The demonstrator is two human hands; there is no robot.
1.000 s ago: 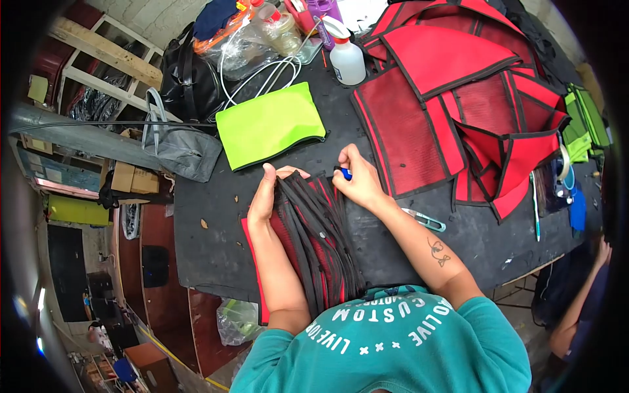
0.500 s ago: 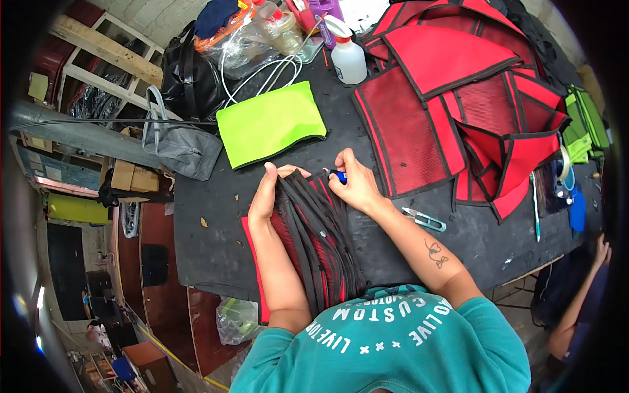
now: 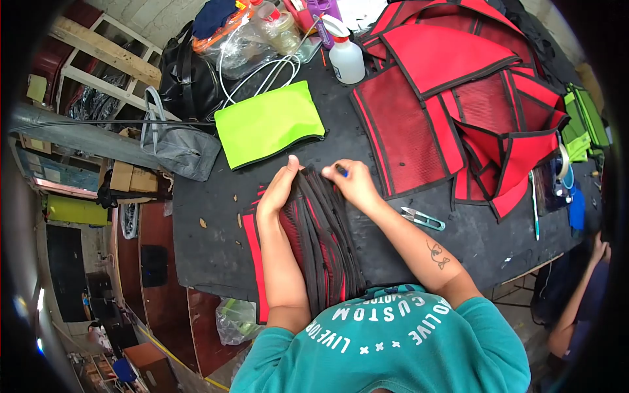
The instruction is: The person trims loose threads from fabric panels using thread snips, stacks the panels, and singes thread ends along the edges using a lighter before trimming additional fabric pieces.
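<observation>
L hand (image 3: 278, 191) shifted, R hand (image 3: 356, 185) part-hiding blue obj. (image 3: 341, 170)

Black bench (image 3: 216, 249); along its near edge the stack of panels (image 3: 327, 242) runs in dark-red mesh and black stripes, bright red at the left. Toward the far right corner, the heap (image 3: 481, 105) is bright red and dark-red mesh with black borders. Black-edged lime-green pouch (image 3: 268, 124) toward the left edge; small blue object (image 3: 341, 170)
</observation>
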